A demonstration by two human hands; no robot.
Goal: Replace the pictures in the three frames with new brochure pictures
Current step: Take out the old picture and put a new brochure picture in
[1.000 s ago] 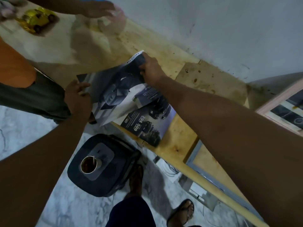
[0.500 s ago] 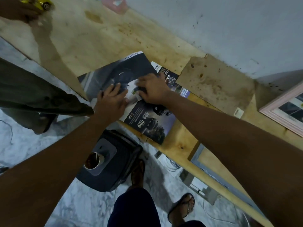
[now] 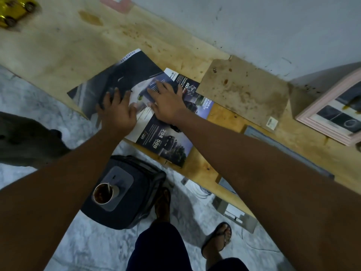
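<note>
Brochure (image 3: 127, 75) now flat at bench (image 3: 68, 45) front edge; left hand (image 3: 117, 112) has joined right hand (image 3: 166, 102), both straight-fingered, pressing; picture choice likely next.

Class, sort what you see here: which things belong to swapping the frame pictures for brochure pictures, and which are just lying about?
Belongs to the job:
brochure, pressed flat by left hand and right hand
pink frame
grey frame

Just lying about:
yellow toy car
cup

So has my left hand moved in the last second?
Yes. The left hand moved from the near edge of the table inward onto the brochure.
</note>
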